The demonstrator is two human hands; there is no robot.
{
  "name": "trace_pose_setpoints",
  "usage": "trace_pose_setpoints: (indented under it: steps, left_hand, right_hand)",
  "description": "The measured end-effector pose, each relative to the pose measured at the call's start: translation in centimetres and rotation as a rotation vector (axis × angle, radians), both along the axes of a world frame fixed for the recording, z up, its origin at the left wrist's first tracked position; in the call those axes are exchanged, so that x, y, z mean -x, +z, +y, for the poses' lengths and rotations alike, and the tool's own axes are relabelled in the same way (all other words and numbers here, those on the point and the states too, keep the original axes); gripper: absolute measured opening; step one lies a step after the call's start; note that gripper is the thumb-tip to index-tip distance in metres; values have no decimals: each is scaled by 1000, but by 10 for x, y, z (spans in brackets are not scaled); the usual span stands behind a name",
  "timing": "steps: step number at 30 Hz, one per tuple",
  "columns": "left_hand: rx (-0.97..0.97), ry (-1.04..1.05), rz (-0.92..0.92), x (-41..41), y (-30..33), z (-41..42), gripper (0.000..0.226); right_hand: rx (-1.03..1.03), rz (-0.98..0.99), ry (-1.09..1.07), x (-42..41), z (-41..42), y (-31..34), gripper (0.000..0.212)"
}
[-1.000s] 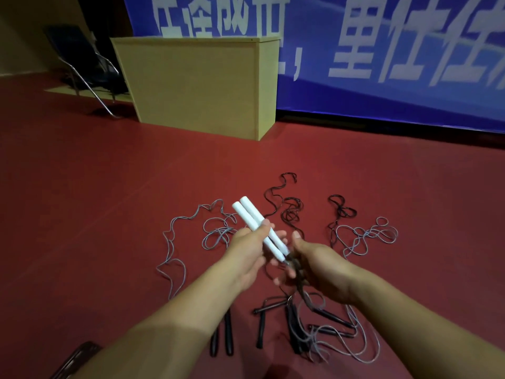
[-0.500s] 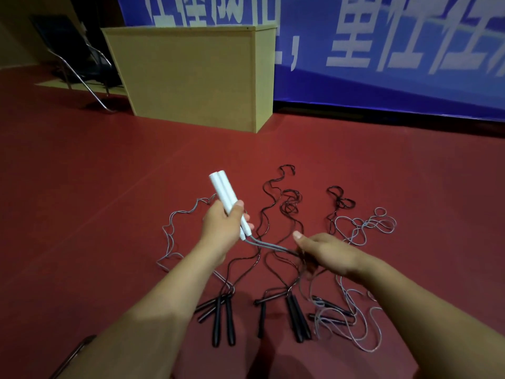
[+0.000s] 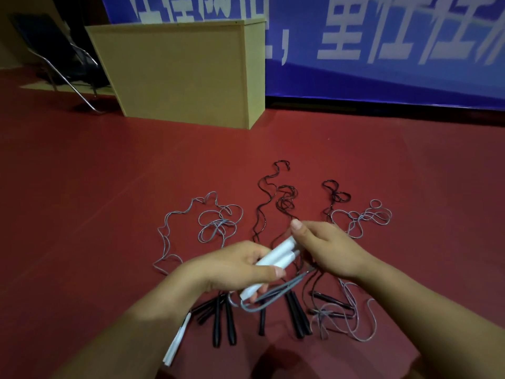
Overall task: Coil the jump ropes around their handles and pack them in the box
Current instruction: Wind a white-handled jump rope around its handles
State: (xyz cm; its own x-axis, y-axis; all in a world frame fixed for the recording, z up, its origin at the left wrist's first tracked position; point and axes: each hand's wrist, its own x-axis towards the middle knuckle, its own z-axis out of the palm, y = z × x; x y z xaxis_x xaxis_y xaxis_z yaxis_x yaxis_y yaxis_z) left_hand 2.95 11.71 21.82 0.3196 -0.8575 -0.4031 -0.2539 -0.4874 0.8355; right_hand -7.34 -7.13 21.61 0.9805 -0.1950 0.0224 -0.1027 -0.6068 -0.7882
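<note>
Head view. A dark red floor (image 3: 82, 201) fills the frame; a tan wooden box (image 3: 185, 72) stands at upper centre-left before a blue banner (image 3: 382, 50) with white characters, and a folding chair (image 3: 62, 64) sits at upper left.

At centre, the left hand (image 3: 229, 272) is curled round a pair of white handles (image 3: 273, 259) held side by side, thumb pressed across them. The right hand (image 3: 328, 250) sits at their far end, thumb raised; its other fingers are hidden, so I cannot tell what they pinch. A grey cord (image 3: 273, 296) runs from the near end of the handles in one slack loop below the left hand. No turns are yet visible on the handles.

Risks, as judged: the slack loop may slip off the handle ends if tension drops. The trailing cord crosses the black ropes (image 3: 284, 203) and black handles (image 3: 224, 321) on the floor and may drag or snag them. The two handles may splay if the left grip loosens.

More grey rope (image 3: 218, 222) lies loose at centre-left and right. Another white pair (image 3: 175, 343) lies at lower left.
</note>
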Motion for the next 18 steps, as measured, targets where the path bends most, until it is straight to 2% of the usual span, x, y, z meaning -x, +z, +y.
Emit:
trace_pose_setpoints:
  steps: [3, 7, 11, 16, 18]
  left_hand:
    - [84, 87, 40, 0, 1, -1, 24]
    - [113, 154, 6, -7, -2, 2, 15]
    - [129, 232, 155, -6, -14, 1, 18]
    - [170, 277, 229, -1, -17, 1, 12]
    - [168, 279, 209, -3, -13, 4, 11]
  right_hand:
    - [-128, -21, -42, -4, -2, -1, 51]
    - [-273, -37, -74, -10, -4, -5, 43]
    - [-387, -49, -112, -12, -4, -15, 39]
    - [-503, -31, -82, -13, -4, -25, 36]
    - [-527, 0, -1, -9, -12, -24, 29]
